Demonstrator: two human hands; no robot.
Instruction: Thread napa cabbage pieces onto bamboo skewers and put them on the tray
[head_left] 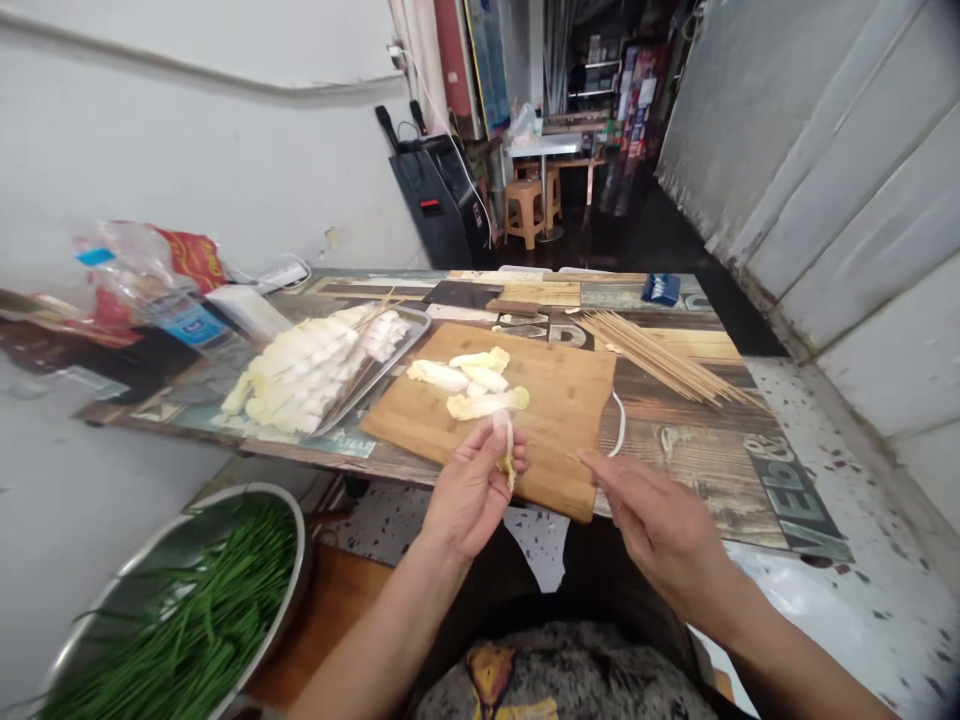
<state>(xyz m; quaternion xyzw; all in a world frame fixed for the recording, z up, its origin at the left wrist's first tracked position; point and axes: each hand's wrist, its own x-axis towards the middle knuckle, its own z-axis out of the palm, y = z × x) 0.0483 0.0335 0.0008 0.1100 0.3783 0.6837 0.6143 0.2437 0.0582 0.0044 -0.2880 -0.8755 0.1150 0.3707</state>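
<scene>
My left hand [476, 485] pinches a small pale cabbage leaf [510, 455] with a yellowish edge, upright over the near edge of a wooden cutting board [555, 400]. Across from it, my right hand [664, 520] is closed, thumb against fingers, by the board's right corner; anything thin in that pinch is too small to make out. Several loose cabbage leaves [487, 403] lie in the middle of the board. Left of the board, a metal tray [409, 345] bears many overlapping cabbage leaves [307, 365] threaded on sticks.
Loose bamboo skewers [660, 355] lie right of the board. Behind it rests a cleaver [461, 293] with a wooden handle, and a blue packet [661, 290] farther right. A metal basin [300, 540] of green chives stands low left. A plastic bottle [191, 320] is at the table's left.
</scene>
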